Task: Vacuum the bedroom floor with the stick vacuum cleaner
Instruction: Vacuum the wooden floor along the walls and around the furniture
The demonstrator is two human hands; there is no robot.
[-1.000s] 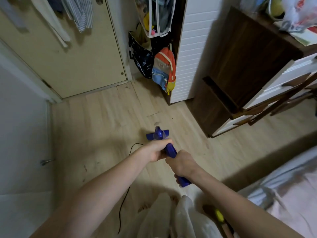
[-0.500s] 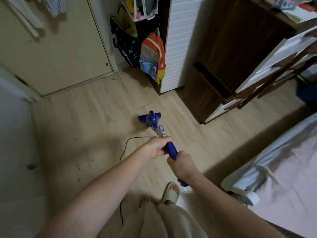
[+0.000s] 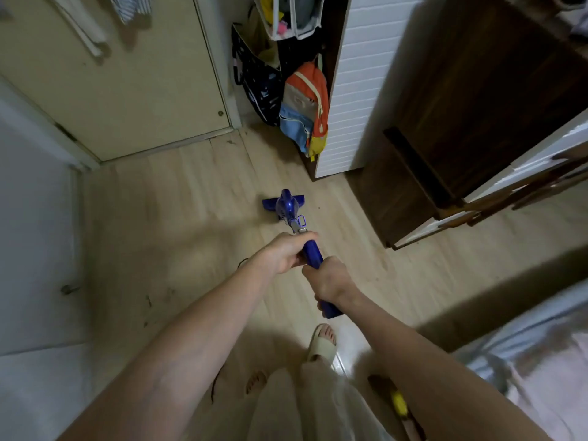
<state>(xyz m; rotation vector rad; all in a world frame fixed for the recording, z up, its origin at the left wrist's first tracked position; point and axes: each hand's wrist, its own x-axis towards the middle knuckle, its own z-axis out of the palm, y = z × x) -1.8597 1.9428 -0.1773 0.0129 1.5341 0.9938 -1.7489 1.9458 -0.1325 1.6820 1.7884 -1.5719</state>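
A blue stick vacuum cleaner [image 3: 288, 206] stands with its flat head on the pale wooden floor [image 3: 178, 218], in the middle of the view. Its handle runs back towards me. My left hand [image 3: 286, 254] is closed round the handle higher up, near the grey joint. My right hand [image 3: 331, 280] grips the handle just behind it, with the blue end sticking out below my wrist. A thin black cord [image 3: 242, 262] shows beside my left wrist.
A closed beige door [image 3: 127, 90] fills the far left. An orange and blue backpack [image 3: 305, 106] hangs beside a white cabinet [image 3: 359, 90]. A dark wooden dresser [image 3: 445, 128] stands on the right, a bed [image 3: 541, 351] at lower right. My slippered foot [image 3: 322, 342] is below.
The vacuum head has slid farther from me toward the white cabinet. The view has shifted, so door and backpack sit lower than half a second ago. Both hands keep their grip.
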